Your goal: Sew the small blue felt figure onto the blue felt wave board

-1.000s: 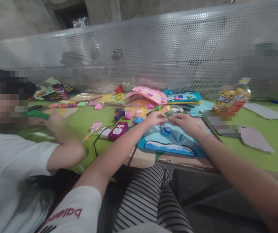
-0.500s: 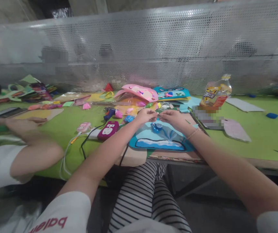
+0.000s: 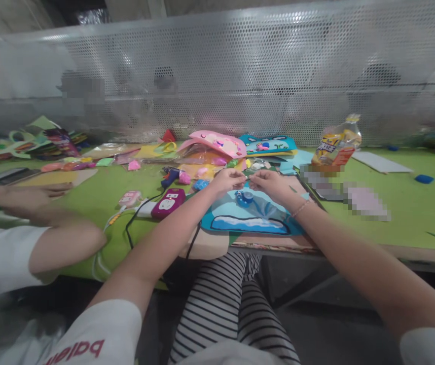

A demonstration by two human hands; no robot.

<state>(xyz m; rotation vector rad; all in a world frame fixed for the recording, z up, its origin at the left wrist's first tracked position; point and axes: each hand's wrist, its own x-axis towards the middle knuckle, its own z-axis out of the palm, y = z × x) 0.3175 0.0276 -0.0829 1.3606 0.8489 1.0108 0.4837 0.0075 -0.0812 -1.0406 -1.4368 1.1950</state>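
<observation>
My left hand (image 3: 228, 181) and my right hand (image 3: 266, 182) are close together, their fingertips pinched and nearly meeting. A tiny whitish bit shows at the fingertips, too small to name. Below them lies a blue foam sheet (image 3: 250, 224) with a white, dark-outlined cloud-like shape along its near edge. On that sheet sit a small lump of blue clay (image 3: 243, 198) and a crumpled clear plastic wrapper (image 3: 268, 209). Left of my left hand are a blue clay packet (image 3: 201, 185) and a pink one (image 3: 184, 178).
A purple power bank (image 3: 169, 204), cables and a dark blue glue gun (image 3: 171, 178) lie left. Decorated pink (image 3: 217, 144) and blue (image 3: 268, 145) sheets are behind. An oil bottle (image 3: 337, 144) stands right. A co-worker's arm (image 3: 65, 243) rests at far left, before a perforated metal panel (image 3: 217, 81).
My hands stay in almost the same pinched pose above the blue sheet. At the left, the co-worker's elbow has shifted slightly to the right.
</observation>
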